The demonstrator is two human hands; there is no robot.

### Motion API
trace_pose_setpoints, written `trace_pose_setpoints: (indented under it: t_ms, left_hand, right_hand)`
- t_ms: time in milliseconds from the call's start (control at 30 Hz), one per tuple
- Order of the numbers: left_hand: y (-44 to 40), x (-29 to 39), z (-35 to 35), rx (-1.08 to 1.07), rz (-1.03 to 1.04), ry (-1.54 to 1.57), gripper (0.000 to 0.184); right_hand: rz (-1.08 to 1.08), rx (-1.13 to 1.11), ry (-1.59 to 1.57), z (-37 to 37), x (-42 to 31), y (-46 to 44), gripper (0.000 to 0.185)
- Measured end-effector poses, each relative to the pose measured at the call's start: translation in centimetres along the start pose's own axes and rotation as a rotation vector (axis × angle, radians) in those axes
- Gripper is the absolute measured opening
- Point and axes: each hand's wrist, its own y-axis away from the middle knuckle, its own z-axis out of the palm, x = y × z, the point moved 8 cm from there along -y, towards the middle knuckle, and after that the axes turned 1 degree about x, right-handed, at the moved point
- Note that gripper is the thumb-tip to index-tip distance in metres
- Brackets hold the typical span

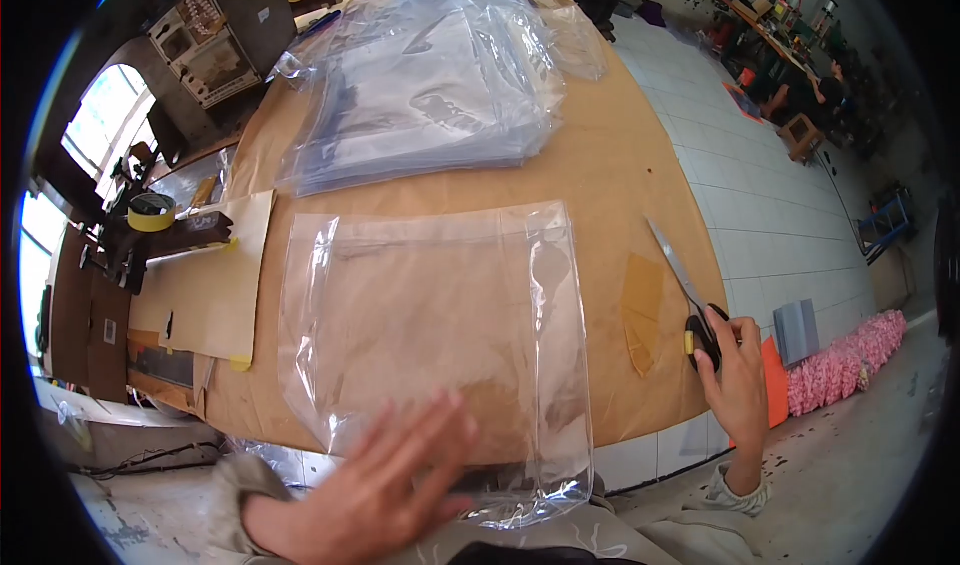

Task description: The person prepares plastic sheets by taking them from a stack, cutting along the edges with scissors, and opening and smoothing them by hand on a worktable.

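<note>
beyond the clear bag, a plastic stack; beside amber film, scissors clamped in right hand; left hand open

the brown-covered table bears a clear sheet, amber patch and plastic stack (the bulkiest).

The left hand was held palm down at the near edge of the tabletop, its fingers extended and blurred. The right hand was set at the tabletop's right edge, its fingers bent opposite the thumb.
</note>
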Motion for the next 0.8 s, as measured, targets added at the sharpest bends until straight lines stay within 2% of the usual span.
trace_pose_setpoints:
  t_ms: [67,167,267,333,367,400,433,533,567,600,633,667,700,733,767,800]
  left_hand:
    - [-2.5,-1.3,-2.1,0.006,0.016,-0.270,0.060]
    - [-9.0,-5.3,-2.6,0.207,0.120,-0.234,0.064]
    - [-16.9,-10.0,-1.7,0.256,0.196,0.075,0.065]
    - [-19.6,-11.3,-0.7,0.175,0.184,0.250,0.060]
    - [-20.4,-11.9,0.0,0.114,0.159,0.337,0.057]
    - [-20.9,-12.4,0.7,0.051,0.132,0.421,0.054]
    - [-20.7,-12.2,0.6,0.063,0.146,0.534,0.042]
    - [-18.4,-11.8,-2.5,0.173,0.235,0.483,0.030]
    - [-17.3,-12.0,-4.2,0.188,0.267,0.541,0.019]
    - [-16.1,-13.9,-5.4,0.201,0.152,0.772,0.015]
    - [-14.4,-14.8,-8.1,0.332,0.208,0.573,0.012]
    - [-12.4,-15.8,-10.8,0.444,0.141,0.481,0.009]
    - [-10.3,-18.4,-12.9,0.538,-0.031,0.598,0.008]
    - [-7.8,-19.0,-15.6,0.726,-0.026,0.625,0.012]
    - [-5.1,-20.5,-18.6,0.797,-0.182,0.325,0.017]
    - [-2.6,-22.9,-21.9,0.878,-0.014,0.249,0.022]
  right_hand:
    - [0.002,0.015,-0.003,0.5,0.5,0.5,0.045]
    - [0.000,0.053,-0.018,0.9,1.1,0.0,0.047]
    - [0.005,0.075,-0.086,1.0,1.8,-0.5,0.047]
    - [0.070,0.064,-0.162,0.9,2.2,-0.4,0.047]
    - [0.001,0.108,-0.146,0.6,2.2,-0.4,0.048]
    - [0.045,0.082,-0.217,0.6,2.9,-0.4,0.048]
    - [0.089,0.055,-0.293,0.7,3.5,-0.5,0.048]
    - [0.156,0.018,-0.448,0.9,4.5,-0.5,0.049]
    - [0.169,0.012,-0.489,1.0,4.6,-0.5,0.049]
    - [0.171,0.009,-0.498,1.1,4.6,-0.5,0.049]
    - [0.174,0.003,-0.508,1.1,4.5,-0.4,0.049]
    - [0.176,0.001,-0.517,1.2,4.6,-0.3,0.049]
    - [0.138,0.032,-0.473,1.3,4.5,-0.3,0.049]
    - [0.101,0.066,-0.427,1.5,4.6,-0.3,0.049]
    - [0.064,0.100,-0.381,1.5,4.5,-0.3,0.048]
    - [0.071,0.108,-0.371,1.6,4.5,-0.2,0.048]
